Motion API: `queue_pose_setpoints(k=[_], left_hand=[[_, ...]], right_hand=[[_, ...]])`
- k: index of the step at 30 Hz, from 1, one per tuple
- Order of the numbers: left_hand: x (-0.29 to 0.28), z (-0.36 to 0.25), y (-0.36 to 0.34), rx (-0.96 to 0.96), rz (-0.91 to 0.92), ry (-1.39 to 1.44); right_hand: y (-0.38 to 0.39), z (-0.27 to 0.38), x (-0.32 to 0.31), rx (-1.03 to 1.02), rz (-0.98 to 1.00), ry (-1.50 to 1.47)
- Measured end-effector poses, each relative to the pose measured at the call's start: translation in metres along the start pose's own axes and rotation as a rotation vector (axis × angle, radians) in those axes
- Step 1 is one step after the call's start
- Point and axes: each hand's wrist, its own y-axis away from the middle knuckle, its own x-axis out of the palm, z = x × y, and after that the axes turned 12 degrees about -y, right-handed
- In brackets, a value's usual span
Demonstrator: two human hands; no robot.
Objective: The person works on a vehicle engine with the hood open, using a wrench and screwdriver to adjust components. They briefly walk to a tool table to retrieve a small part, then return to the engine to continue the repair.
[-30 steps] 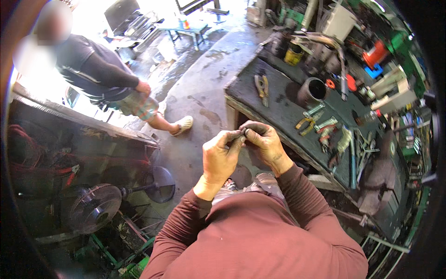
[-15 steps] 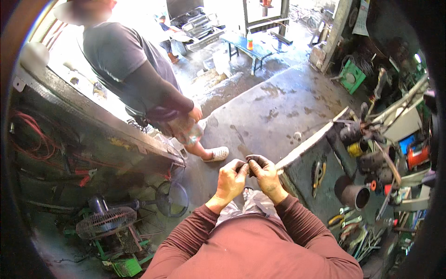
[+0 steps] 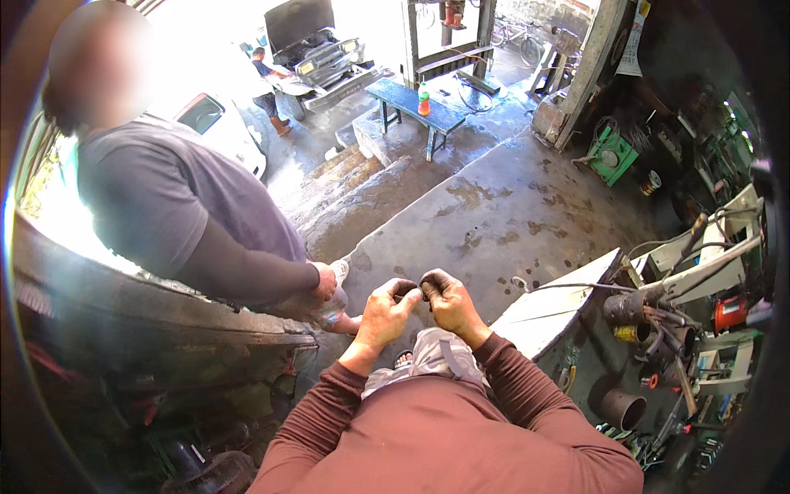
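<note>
1. Fingers (image 3: 403,286) of both hands are curled inward, tips meeting or nearly so, just left of the workbench (image 3: 562,311) and clear of it.
2. On the left hand (image 3: 380,317), thumb and forefinger bend toward each other with a slight gap along their length; whether they pinch anything I cannot tell.
3. On the right hand (image 3: 455,308), nearer the workbench, the fingers fold toward the thumb, darkly smudged; their grip cannot be told either. Any small piece between the tips is too dark and hidden to make out.
4. Resting on the workbench are an open-ended metal cylinder (image 3: 623,409) and, to its left, yellow-handled pliers (image 3: 568,377).
5. Beyond the workbench, a pale sheet (image 3: 632,43) hangs by a post; it bears printed marks too small to read.
6. Also beyond the workbench, farther left, an orange bottle (image 3: 424,102) with a green top stands on a blue bench (image 3: 403,100); any label on it is too small to make out.
7. Well left of the workbench stands another person in a grey top (image 3: 181,177) with dark sleeves.
</note>
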Motion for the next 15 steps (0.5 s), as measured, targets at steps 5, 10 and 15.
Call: queue_pose_setpoints(k=[5, 10, 15], left_hand=[[-0.004, 0.010, -0.076, -0.031, 0.030, 0.054], [0.006, 0.027, -0.186, -0.333, 0.209, 0.315], [0.029, 0.024, -0.283, -0.259, -0.090, 0.476]], right_hand=[[-0.072, -0.005, -0.020, 0.050, 0.095, -0.127], [-0.171, -0.025, -0.057, 0.177, 0.204, -0.143], [-0.279, -0.029, -0.087, 0.301, 0.145, -0.292]])
